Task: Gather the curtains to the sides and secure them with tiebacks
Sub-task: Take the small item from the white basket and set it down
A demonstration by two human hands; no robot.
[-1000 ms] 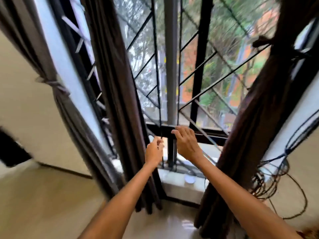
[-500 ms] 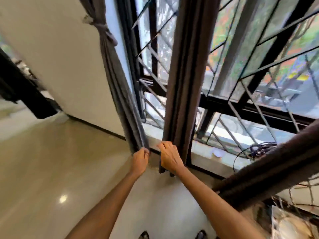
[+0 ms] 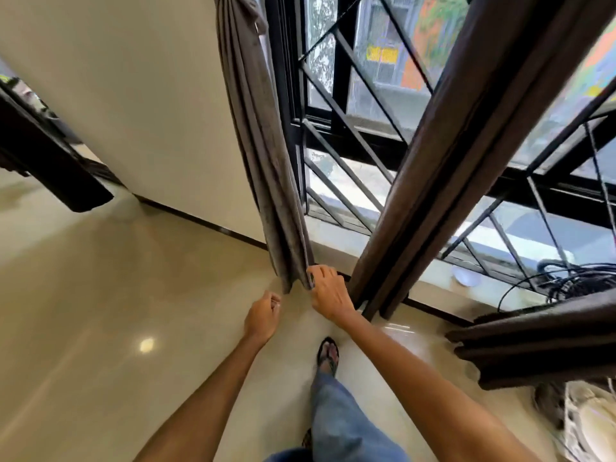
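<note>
The right hand (image 3: 328,295) has left the middle curtain (image 3: 443,155) and now pinches the left curtain (image 3: 263,155) hem near the floor; the left hand (image 3: 263,316), fingers curled and holding nothing, has dropped just beside it.

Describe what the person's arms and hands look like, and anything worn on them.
Both forearms are bare with no sleeves in view. The left hand and right hand show no gloves, and no rings, watch or bracelets can be made out.
</note>
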